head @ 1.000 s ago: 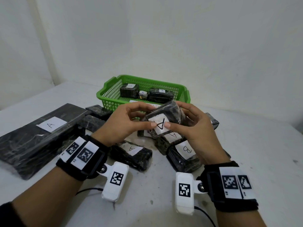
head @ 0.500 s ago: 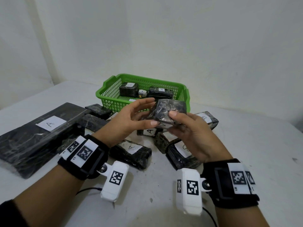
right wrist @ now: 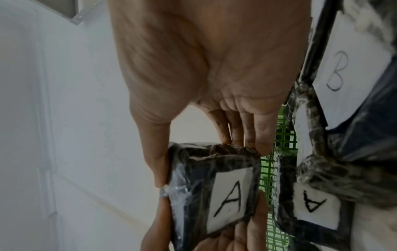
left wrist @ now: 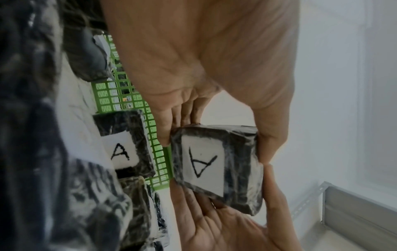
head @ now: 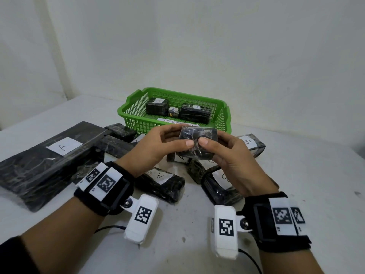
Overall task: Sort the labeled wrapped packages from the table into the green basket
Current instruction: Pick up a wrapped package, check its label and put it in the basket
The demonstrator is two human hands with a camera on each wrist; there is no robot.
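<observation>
A small black wrapped package (head: 198,142) is held above the table just in front of the green basket (head: 136,111). My left hand (head: 158,147) and my right hand (head: 227,155) both pinch it, thumbs on the near face, fingers on the far side. Its white label marked A (left wrist: 203,165) faces down and shows only in the wrist views, as does the same label (right wrist: 229,202). Inside the basket lie three wrapped packages (head: 194,113) with A labels. Several more labeled packages lie on the table beneath my hands, among them an A package (head: 160,183) and a B package (head: 250,144).
A long flat black package (head: 49,159) labeled A lies at the left of the white table (head: 296,184). A white paper strip with writing (head: 177,122) lies on the basket floor. White walls close the back. Cables trail from the wrist cameras near the table's front.
The held package has been turned over, so its A label, facing me a second ago, now faces down. Both hands have moved it slightly up toward the basket.
</observation>
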